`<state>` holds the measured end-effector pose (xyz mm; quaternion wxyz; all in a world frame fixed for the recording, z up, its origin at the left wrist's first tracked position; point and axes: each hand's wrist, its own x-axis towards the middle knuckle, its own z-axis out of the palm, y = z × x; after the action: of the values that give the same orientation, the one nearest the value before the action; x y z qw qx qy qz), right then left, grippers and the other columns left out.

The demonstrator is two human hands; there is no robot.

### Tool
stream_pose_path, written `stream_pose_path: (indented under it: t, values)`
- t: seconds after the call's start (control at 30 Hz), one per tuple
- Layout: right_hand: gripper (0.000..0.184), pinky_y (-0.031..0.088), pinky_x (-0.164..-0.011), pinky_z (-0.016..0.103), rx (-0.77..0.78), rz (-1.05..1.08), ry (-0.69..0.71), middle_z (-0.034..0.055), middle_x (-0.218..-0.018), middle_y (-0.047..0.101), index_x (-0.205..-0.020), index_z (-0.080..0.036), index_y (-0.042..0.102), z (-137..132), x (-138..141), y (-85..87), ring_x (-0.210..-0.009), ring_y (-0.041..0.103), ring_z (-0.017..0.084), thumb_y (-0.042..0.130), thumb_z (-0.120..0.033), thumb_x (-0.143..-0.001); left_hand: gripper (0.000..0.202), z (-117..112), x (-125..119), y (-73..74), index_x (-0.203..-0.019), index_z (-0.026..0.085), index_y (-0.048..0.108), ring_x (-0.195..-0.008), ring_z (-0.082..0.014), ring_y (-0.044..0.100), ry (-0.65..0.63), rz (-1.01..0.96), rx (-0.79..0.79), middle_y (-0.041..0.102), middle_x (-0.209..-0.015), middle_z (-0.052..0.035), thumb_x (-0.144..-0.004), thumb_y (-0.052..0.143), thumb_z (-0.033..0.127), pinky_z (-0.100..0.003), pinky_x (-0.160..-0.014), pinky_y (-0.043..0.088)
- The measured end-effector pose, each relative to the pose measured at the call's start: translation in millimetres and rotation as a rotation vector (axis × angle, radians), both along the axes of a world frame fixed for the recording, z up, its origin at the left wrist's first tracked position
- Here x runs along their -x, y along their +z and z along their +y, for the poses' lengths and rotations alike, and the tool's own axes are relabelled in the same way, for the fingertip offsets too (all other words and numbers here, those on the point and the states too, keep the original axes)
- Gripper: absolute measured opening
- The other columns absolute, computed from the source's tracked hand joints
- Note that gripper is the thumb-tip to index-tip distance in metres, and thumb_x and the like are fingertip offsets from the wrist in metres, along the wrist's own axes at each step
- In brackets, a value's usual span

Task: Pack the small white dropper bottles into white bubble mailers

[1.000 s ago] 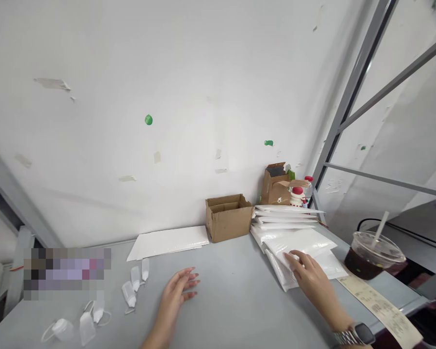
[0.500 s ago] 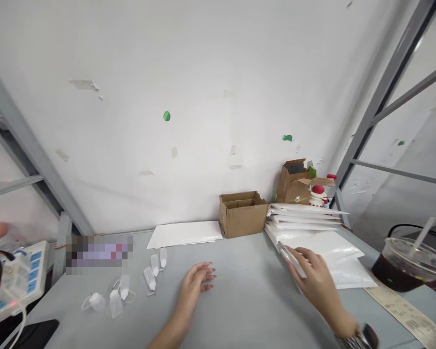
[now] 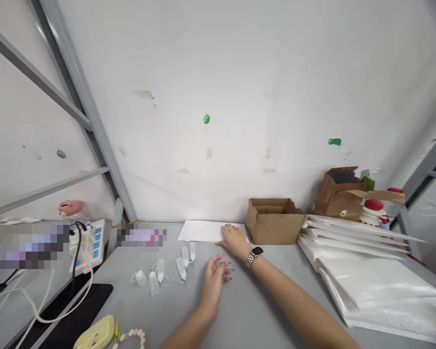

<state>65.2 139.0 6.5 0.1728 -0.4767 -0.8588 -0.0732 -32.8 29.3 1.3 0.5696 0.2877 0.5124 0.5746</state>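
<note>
My right hand point(image 3: 235, 240), with a watch on the wrist, lies over the right part of a flat stack of white sheets or envelopes point(image 3: 199, 231) by the wall. Its fingers rest on the top surface and the thumb is at the front edge. My left hand point(image 3: 216, 278) is just in front, over the grey table point(image 3: 261, 310), fingers loosely curled and apart with nothing between them. To its left lie several small translucent squeeze bottles point(image 3: 181, 268), some with caps on loops. One squat bottle point(image 3: 140, 278) lies farthest left.
An open cardboard box point(image 3: 276, 228) stands right of the stack. Beyond it are a pile of white padded mailers point(image 3: 381, 276) and a brown paper box point(image 3: 337, 196). At left are a power strip point(image 3: 98, 242), cables, a black pad point(image 3: 90, 300) and a yellow case point(image 3: 96, 332).
My right hand has moved left from the edge of the padded mailers to the flat white stack. My left hand stays near the small bottles. The view has turned left.
</note>
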Motion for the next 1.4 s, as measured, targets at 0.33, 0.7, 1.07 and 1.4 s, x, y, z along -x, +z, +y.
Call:
stream_pose_path:
  t: [0.33,0.7,1.07,1.4]
  values:
    - [0.023,0.037,-0.073,0.033,-0.133,-0.035,0.095,0.0121,-0.088,0.064,-0.094,-0.013,0.060,16,-10,22.5,-0.082,0.056,0.023,0.039,-0.021,-0.092,0.038,-6,-4,1.5,-0.095,0.014,0.053,-0.078,-0.0216,0.064,-0.011,0.029,-0.021,0.063,-0.093,-0.0139,-0.066,0.062,0.037,-0.028,-0.061,0.047]
    - [0.054,0.030,-0.045,0.026,0.415,0.588,-0.030,-0.0008,-0.048,0.046,-0.052,-0.020,0.048,-91,-65,55.4,-0.047,0.042,0.014,0.030,-0.057,-0.087,0.053,-3,17,35.8,-0.118,0.024,0.049,-0.119,-0.0233,0.048,0.079,-0.267,-0.189,0.053,-0.128,-0.0093,-0.073,0.064,0.047,-0.030,-0.090,0.044]
    - [0.024,0.048,-0.074,0.031,0.086,0.263,0.228,0.0080,-0.096,0.063,-0.102,-0.019,0.059,-87,-27,72.3,-0.084,0.060,0.018,0.039,-0.019,-0.089,0.046,-15,-6,8.5,-0.089,0.012,0.064,-0.085,-0.0279,0.062,-0.402,-0.057,0.102,0.070,-0.085,-0.0093,-0.049,0.077,0.030,-0.033,-0.069,0.043]
    - [0.024,0.045,-0.071,0.030,0.101,-0.293,0.536,0.0111,-0.097,0.062,-0.092,-0.013,0.061,-25,76,36.1,-0.088,0.057,0.020,0.046,0.000,-0.076,0.044,-21,-2,15.2,-0.088,0.016,0.066,-0.096,-0.0315,0.058,-0.610,0.070,0.197,0.068,-0.091,-0.0080,-0.045,0.076,0.015,-0.038,-0.076,0.040]
